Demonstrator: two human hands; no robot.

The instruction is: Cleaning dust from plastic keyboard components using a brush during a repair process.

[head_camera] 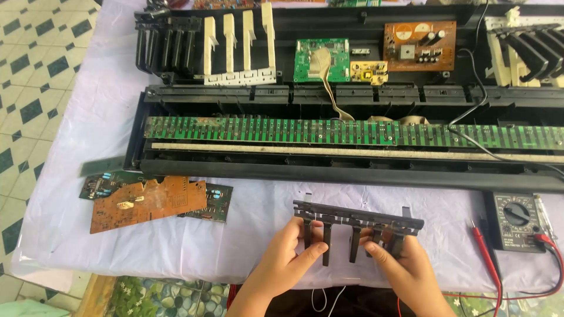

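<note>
White cloth (88, 117) over table, tiled floor at left. Opened keyboard (329, 170) lies across cloth, long green strip board (352, 132) inside. Three small boards in lid: green, yellow, brown. Brown board (147, 202) lies on two green ones at left. Meter (517, 222) at right, red probe (484, 252) beside it. Left hand (288, 252) and right hand (405, 261) hold black key set (357, 218) at near edge, fingers pinching its keys
</note>
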